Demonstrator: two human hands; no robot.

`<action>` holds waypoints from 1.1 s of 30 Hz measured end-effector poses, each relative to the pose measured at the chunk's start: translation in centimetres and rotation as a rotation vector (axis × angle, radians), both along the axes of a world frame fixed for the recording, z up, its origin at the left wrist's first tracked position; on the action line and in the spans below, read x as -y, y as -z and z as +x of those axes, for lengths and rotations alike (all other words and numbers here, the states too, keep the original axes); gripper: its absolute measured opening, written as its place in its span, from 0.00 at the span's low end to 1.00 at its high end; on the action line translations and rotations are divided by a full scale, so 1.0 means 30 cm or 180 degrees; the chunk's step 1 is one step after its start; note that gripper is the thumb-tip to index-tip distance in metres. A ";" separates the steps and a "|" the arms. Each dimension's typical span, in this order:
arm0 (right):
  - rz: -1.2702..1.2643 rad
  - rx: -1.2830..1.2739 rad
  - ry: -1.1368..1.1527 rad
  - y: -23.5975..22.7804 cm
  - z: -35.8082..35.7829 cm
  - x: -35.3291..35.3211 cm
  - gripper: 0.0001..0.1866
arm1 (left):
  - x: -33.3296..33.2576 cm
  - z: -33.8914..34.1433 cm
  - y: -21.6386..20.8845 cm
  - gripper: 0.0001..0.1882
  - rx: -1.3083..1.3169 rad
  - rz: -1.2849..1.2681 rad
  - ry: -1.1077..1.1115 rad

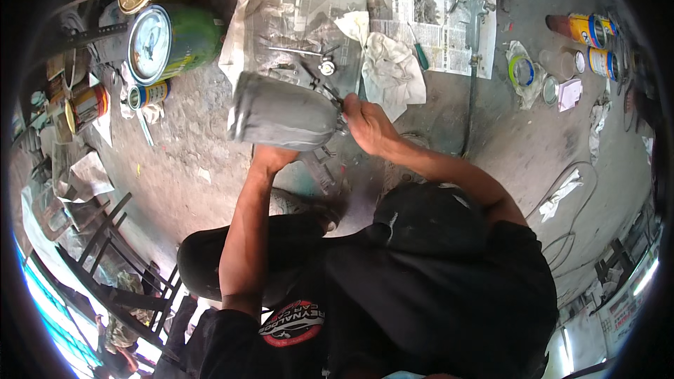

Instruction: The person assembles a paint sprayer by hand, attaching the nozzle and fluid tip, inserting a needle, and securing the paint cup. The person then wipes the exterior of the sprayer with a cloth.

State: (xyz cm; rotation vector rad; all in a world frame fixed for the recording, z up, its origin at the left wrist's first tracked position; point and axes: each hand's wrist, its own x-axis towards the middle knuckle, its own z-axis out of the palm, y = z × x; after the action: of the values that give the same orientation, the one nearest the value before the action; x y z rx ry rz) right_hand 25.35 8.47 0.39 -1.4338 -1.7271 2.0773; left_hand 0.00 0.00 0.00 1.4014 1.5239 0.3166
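Note:
A grey metal spray gun cup [284,112] lies tilted on its side in front of me, joined at its right end to the spray gun [342,116]. My left hand [276,157] supports the cup from below, its fingers hidden behind it. My right hand [371,125] is closed on the fittings at the cup's narrow end; the fingertips are partly hidden. A grey handle-like part [320,170] shows below the cup. Just beyond, a thin metal rod [298,50] and a small round white-and-metal part [326,68] lie on newspaper [309,10].
A crumpled cloth [392,74] and a green-handled tool [420,56] lie beyond my right hand. Another spray gun [472,1] rests farther right, its hose [469,116] running along the floor. Large paint cans [193,38] stand at left; smaller cans [600,63] sit far right.

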 end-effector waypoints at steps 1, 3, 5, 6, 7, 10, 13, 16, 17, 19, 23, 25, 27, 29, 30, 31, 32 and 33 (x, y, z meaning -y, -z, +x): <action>0.0328 -0.0081 0.0132 0.032 0.003 0.029 0.28 | -0.009 0.014 0.017 0.28 -0.0208 0.0065 0.0109; 0.0831 -0.0283 0.0612 0.077 -0.017 -0.002 0.28 | -0.141 0.017 0.050 0.26 -0.0167 0.0196 0.0193; 0.0804 -0.0143 0.1028 0.111 0.078 0.049 0.28 | -0.179 0.141 0.150 0.26 0.0732 -0.0078 -0.0082; 0.0812 0.0160 0.1089 0.187 0.144 0.055 0.30 | -0.246 0.215 0.152 0.26 0.0598 -0.0130 0.0176; 0.0719 0.0302 0.1318 0.205 0.173 0.044 0.31 | -0.310 0.276 0.146 0.27 0.0435 -0.0197 0.0430; 0.0583 0.1064 0.1650 0.197 0.248 -0.025 0.35 | -0.431 0.393 0.358 0.27 0.0202 0.0018 0.0631; 0.0673 0.1445 0.1916 0.298 0.270 -0.045 0.37 | -0.492 0.481 0.254 0.27 -0.0861 -0.0264 0.0607; 0.0229 0.1412 0.2049 0.274 0.237 -0.080 0.39 | -0.368 0.559 0.188 0.37 -0.0900 0.0818 -0.0770; 0.0085 0.1388 0.2150 0.283 0.232 -0.088 0.39 | -0.311 0.587 0.168 0.41 -0.0984 0.1627 -0.1183; 0.0415 0.1429 0.2077 0.305 0.238 -0.086 0.38 | -0.243 0.595 0.151 0.47 -0.1328 0.1903 -0.0477; 0.0643 0.1602 0.1786 0.314 0.251 -0.088 0.35 | -0.348 0.642 0.065 0.56 -0.0581 0.2238 -0.1636; 0.0625 0.1678 0.1824 0.286 0.230 -0.085 0.36 | -0.512 0.668 -0.013 0.63 -0.0947 0.1447 -0.2310; 0.0596 0.1705 0.1763 0.272 0.229 -0.088 0.36 | -0.645 0.679 -0.017 0.63 -0.1373 0.0900 -0.2454; 0.0546 0.1686 0.1638 0.276 0.241 -0.089 0.35 | -0.684 0.676 -0.002 0.59 -0.1070 0.0240 -0.2520; 0.0613 0.1694 0.1625 0.280 0.243 -0.085 0.33 | -0.694 0.685 0.013 0.57 -0.0900 -0.0099 -0.2512; 0.0677 0.1701 0.1613 0.282 0.242 -0.078 0.32 | -0.699 0.680 0.024 0.54 -0.0947 -0.0044 -0.2491; 0.0738 0.1706 0.1602 0.284 0.242 -0.072 0.30 | -0.702 0.663 0.036 0.51 -0.0998 0.0011 -0.2468; 0.0775 0.1631 0.1630 0.280 0.245 -0.070 0.30 | -0.701 0.652 0.053 0.48 -0.1049 0.0070 -0.2436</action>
State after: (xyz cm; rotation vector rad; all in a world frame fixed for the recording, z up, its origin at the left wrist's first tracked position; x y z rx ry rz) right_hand 32.71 10.55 -8.02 -2.1599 -1.4514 1.2697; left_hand 19.56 21.04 -1.58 0.8540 2.3083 0.5822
